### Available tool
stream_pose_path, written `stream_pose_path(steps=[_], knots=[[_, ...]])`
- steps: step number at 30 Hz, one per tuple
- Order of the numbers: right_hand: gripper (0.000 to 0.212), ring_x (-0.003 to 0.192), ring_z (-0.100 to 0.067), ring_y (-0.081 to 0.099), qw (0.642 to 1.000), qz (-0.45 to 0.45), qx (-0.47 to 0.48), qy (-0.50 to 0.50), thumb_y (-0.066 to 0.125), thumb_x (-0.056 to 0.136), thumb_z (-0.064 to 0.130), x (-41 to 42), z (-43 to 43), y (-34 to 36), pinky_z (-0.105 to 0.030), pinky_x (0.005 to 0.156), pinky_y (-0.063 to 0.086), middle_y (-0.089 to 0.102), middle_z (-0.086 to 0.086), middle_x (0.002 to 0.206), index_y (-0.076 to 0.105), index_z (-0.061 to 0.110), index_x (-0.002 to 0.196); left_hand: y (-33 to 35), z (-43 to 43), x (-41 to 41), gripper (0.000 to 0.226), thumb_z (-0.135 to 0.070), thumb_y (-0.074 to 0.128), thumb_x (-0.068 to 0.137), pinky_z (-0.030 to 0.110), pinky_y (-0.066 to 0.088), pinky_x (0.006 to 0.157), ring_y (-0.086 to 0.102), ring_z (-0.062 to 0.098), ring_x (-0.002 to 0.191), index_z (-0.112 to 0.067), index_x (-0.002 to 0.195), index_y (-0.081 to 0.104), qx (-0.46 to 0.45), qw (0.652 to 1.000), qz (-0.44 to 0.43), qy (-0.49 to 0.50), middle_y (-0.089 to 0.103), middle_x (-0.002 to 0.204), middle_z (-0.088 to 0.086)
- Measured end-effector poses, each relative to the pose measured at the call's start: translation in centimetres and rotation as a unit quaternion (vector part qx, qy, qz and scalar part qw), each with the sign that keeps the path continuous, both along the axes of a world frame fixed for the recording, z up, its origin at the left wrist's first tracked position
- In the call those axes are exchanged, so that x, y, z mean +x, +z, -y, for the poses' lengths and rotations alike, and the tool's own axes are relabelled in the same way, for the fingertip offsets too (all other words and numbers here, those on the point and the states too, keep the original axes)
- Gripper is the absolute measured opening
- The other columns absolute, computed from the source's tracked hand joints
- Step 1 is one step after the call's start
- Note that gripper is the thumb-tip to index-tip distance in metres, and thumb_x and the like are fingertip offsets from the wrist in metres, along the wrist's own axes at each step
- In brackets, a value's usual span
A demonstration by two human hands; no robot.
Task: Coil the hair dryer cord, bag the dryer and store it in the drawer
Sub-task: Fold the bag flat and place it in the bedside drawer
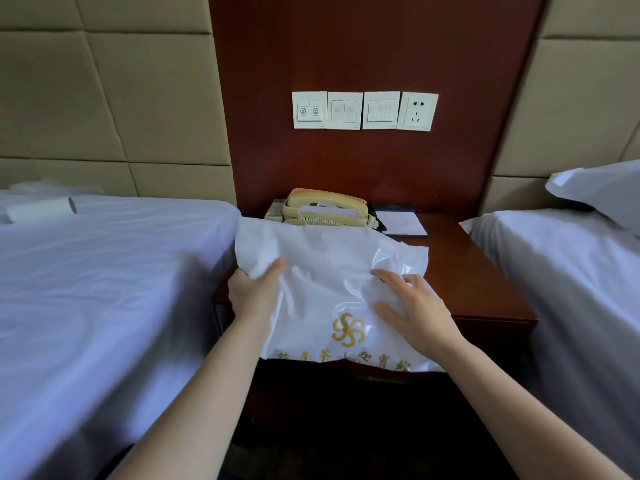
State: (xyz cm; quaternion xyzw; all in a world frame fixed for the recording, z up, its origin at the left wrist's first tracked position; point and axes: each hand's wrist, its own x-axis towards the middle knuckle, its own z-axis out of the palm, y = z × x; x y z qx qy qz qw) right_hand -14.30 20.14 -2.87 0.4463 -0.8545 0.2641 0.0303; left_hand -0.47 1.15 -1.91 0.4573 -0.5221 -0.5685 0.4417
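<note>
White plastic bag [329,265] on counter [467,271], just before telephone [325,206]. Left hand [254,292] pinches bag's left edge; right hand [412,306], fingers spread, presses its right side; hair dryer unseen.

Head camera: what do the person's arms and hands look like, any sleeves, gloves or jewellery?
Both forearms are bare to the frame's bottom edge, with no sleeve in sight. The left hand and right hand wear no gloves, and no ring, watch or bracelet shows on the sides facing the camera.
</note>
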Motion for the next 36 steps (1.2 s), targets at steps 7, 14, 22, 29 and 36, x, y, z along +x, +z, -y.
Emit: stream_pose_path(steps=[7,14,22,29,36], knots=[[0.047,0.104,-0.021,0.053,0.999,0.008,-0.051,-0.004,0.052,0.089,0.045,0.3,0.0,-1.1,-0.031,0.079,0.046,0.043,-0.002,0.127,0.035,0.047,0.133,0.1,-0.4,-0.1,0.045,-0.039,0.06,0.087,0.031,0.039,0.075,0.059,0.037,0.1,0.004,0.101,0.06,-0.188,0.976,0.109,0.024,0.066,0.103,0.018],[0.046,0.098,-0.014,0.051,0.997,0.032,-0.066,0.018,0.049,0.091,0.046,1.0,-0.7,-0.7,-0.026,0.078,0.041,0.044,0.004,0.122,0.034,0.049,0.134,1.1,-0.3,1.1,0.036,-0.034,0.056,0.09,0.028,0.039,0.069,0.059,0.027,0.082,0.002,0.088,0.064,-0.235,0.965,0.113,-0.013,0.066,0.085,0.013],[0.041,0.104,0.0,0.05,0.982,0.137,-0.091,0.088,0.04,0.093,0.047,2.7,-2.5,0.4,-0.028,0.09,0.038,0.048,0.019,0.124,0.032,0.055,0.133,7.0,-1.9,4.0,0.026,-0.028,0.068,0.082,0.025,0.037,0.058,0.059,0.026,0.074,-0.007,0.07,0.058,-0.316,0.945,0.073,-0.031,0.06,0.065,-0.002],[0.029,0.09,-0.005,0.06,0.974,0.185,-0.095,0.088,0.044,0.094,0.034,5.2,-3.4,2.3,-0.027,0.082,0.046,0.059,0.013,0.098,0.046,0.056,0.113,10.2,-5.0,8.1,0.027,-0.028,0.071,0.08,0.024,0.044,0.054,0.06,0.021,0.069,-0.003,0.073,0.063,-0.405,0.908,0.082,-0.071,0.062,0.066,-0.004],[0.034,0.092,-0.009,0.059,0.984,0.178,-0.026,0.007,0.043,0.095,0.035,5.6,-5.0,3.0,-0.025,0.076,0.045,0.059,0.009,0.103,0.05,0.027,0.128,10.4,-7.4,10.1,0.033,-0.03,0.071,0.08,0.036,0.05,0.064,0.062,0.03,0.073,-0.007,0.062,0.055,-0.43,0.892,0.108,-0.087,0.063,0.066,0.005]])
